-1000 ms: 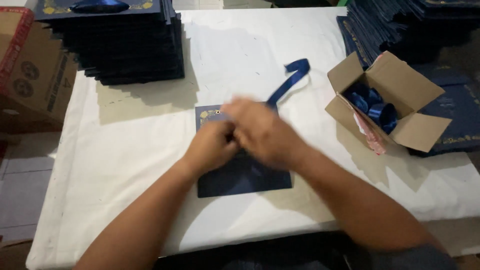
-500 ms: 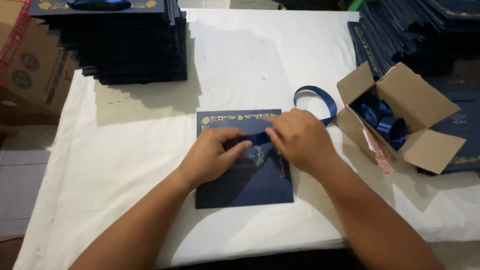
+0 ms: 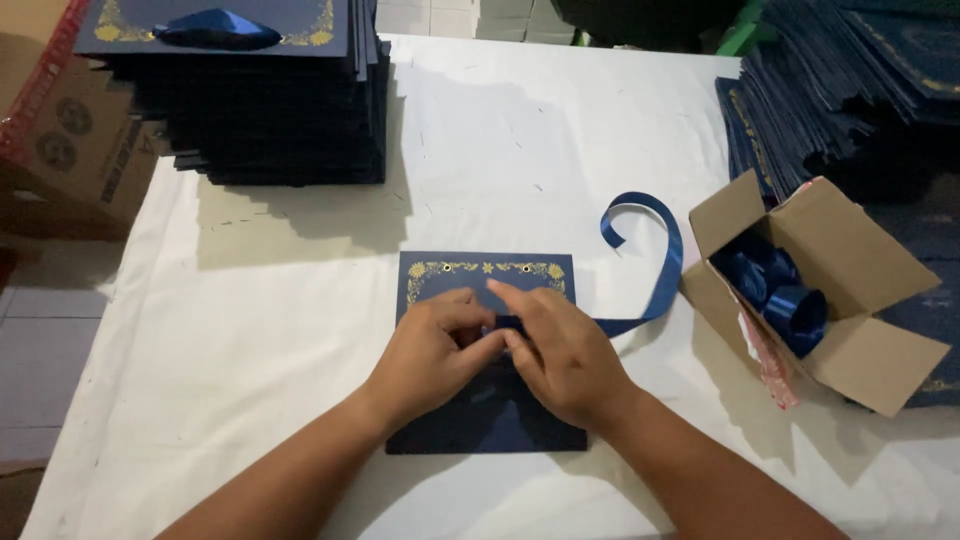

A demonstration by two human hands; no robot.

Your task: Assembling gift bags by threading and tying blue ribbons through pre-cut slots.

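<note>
Left hand (image 3: 432,352) and right hand (image 3: 562,352) pinch blue ribbon (image 3: 655,262) over navy gold-bordered card (image 3: 487,282) at table centre (grip itself partly hidden). Step: probably tying bow. Next: steady tension, free tail drawn in.

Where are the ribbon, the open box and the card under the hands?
ribbon (image 3: 668,268): head view, on the upright curve of the loop.
open box (image 3: 850,250): head view, on the far flap.
card (image 3: 445,280): head view, on its top left, below the gold border.
</note>
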